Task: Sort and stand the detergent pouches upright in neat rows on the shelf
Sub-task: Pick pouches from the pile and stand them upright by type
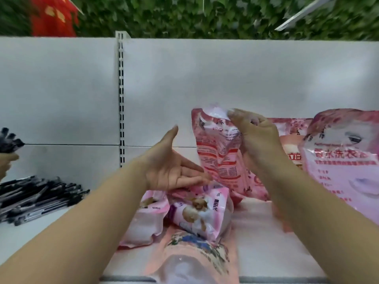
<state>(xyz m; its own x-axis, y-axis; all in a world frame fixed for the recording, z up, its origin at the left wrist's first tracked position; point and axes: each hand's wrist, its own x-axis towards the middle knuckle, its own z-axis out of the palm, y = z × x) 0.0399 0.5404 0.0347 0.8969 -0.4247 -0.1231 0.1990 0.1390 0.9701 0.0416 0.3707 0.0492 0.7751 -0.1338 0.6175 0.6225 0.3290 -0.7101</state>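
Head view: a white store shelf (266, 222) is being looked down on, w/ a white back panel (225, 78) behind it. A pink detergent pouch (217, 152) is being held near upright toward the back of the shelf by the right hand (258, 138); its fingers (235, 115) are closed round the pouch's top edge, approx. at the corner. Whether the pouch's base is resting on the shelf can't be told. The left hand (172, 171) is being held open, palm turned toward the pouch, fingers spread and gripping nothing, just beside the pouch's lower edge.

Right of it, a large pink pouch (340, 165) is standing upright, w/ another pouch (291, 144) partly hidden between. In front, several pouches are lying flat in a heap: a small pink pouch (141, 222), a baby-print pouch (201, 214) and a flat front pouch (196, 259) at the shelf's front lip.

At far left, black pens (34, 199) are lying piled on the next shelf bay, and another person's hand is partly being seen at the frame edge.

Risks, as judged: the held pouch is being pinched only at its top, so it's prob. going to sag or topple fwd onto the heap when released. The soft filling may be stopping it from standing. The front pouch may be nudged off the lip by a forearm.
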